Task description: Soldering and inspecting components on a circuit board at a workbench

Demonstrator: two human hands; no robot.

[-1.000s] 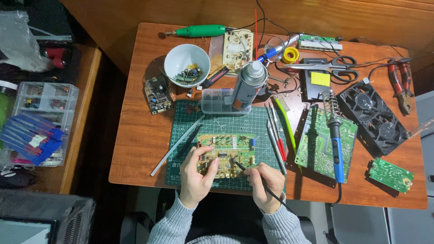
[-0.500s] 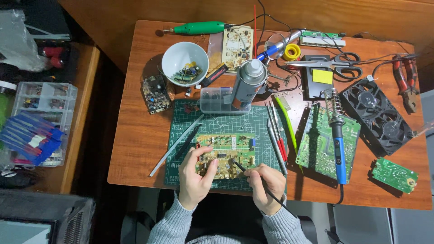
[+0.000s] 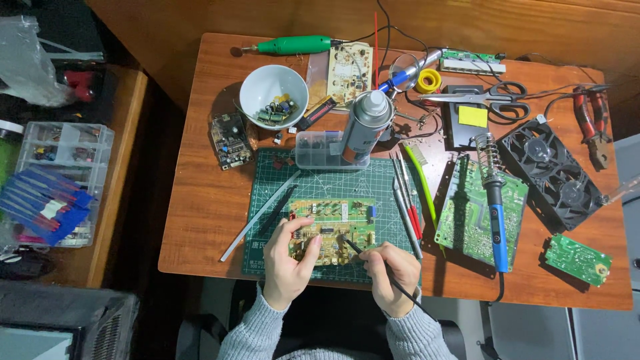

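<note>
Fingers of the left hand [image 3: 288, 263] pinch the near-left edge of the yellow circuit board [image 3: 331, 230], which lies on the green cutting mat [image 3: 320, 193]; the right hand [image 3: 392, 273] has its grip closed pen-like around a thin black probe [image 3: 360, 252], tip touching the board's middle just beyond the knuckles; a slip could drag the tip across neighbouring components, I judge, since the board is steadied on one side only; red-handled tools [image 3: 410, 207] lie just right of the grip.

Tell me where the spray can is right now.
In the head view, the spray can stands at the green cutting mat's far edge, beside the clear plastic box, right of the white bowl.
</note>
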